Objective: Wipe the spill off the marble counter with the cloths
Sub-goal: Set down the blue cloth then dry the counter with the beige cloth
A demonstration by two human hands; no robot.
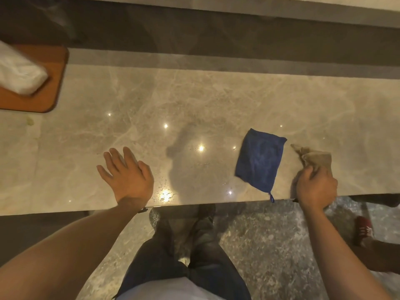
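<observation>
A beige marble counter (pixel 194 100) runs across the view. Small water droplets (pixel 162 189) glisten on it near the front edge, between my two hands. My left hand (pixel 127 174) rests flat on the counter with fingers spread, holding nothing. A folded blue cloth (pixel 260 160) lies flat to the right of the droplets, its loop hanging over the counter's front edge. Just right of it, my right hand (pixel 316 187) grips a crumpled tan cloth (pixel 315 156) that touches the counter.
A wooden board (pixel 46 92) sits at the far left with a white wrapped bundle (pixel 18 72) on it. A small yellowish smear (pixel 29 121) lies below the board. Another person's red shoe (pixel 364 230) stands on the floor at right.
</observation>
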